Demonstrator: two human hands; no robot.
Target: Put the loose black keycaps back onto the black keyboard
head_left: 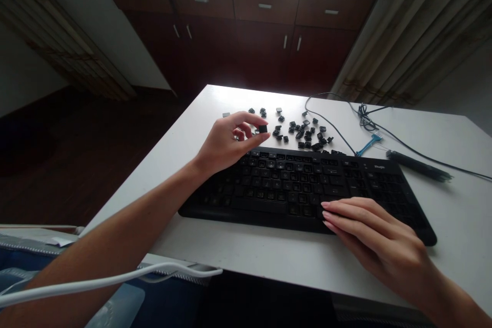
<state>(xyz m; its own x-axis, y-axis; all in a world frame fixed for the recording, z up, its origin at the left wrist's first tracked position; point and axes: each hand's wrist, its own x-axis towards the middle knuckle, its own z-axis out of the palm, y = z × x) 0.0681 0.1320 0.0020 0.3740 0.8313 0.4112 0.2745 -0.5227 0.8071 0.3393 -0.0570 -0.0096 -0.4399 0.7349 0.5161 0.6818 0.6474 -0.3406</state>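
Observation:
A small black keycap [263,128] is pinched between the thumb and fingertips of my left hand [226,138], raised over the back edge of the black keyboard [249,206]. Many of the keyboard's key positions are bare, while others still carry caps. My right hand [378,236] lies over the keyboard's front right part, fingers stretched out side by side, with the fingertips touching the keys near the front edge. What lies under that palm is hidden. Behind the keyboard, several loose black keycaps [308,137] are scattered, some upside down.
A blue brush-like tool [369,144] and a black brush [418,165] with pale bristles lie behind the keyboard's right side. The black cable [407,136] loops across the white table [238,246]. A white cord [115,278] crosses the lower left. Wooden cabinets [265,51] stand beyond.

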